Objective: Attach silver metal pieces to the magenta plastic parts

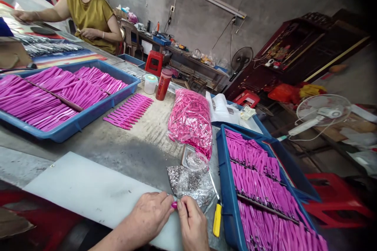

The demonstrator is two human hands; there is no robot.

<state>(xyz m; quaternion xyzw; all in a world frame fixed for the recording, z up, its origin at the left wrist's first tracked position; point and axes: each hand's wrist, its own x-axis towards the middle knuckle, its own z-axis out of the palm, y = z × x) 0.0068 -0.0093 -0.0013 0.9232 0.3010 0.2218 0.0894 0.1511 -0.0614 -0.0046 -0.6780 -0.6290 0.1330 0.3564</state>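
Note:
My left hand and my right hand meet at the table's near edge, both pinched on one small pink plastic piece between their fingertips. They rest over a white board. Just beyond them lies a clear bag of small metal parts. A clear bag full of pink plastic pieces stands behind that. A row of pink handles lies on the table further back.
A blue tray of pink handles sits at the left, another blue tray at the right. A yellow-handled tool lies by the right tray. A red bottle and a person in a mustard top are beyond.

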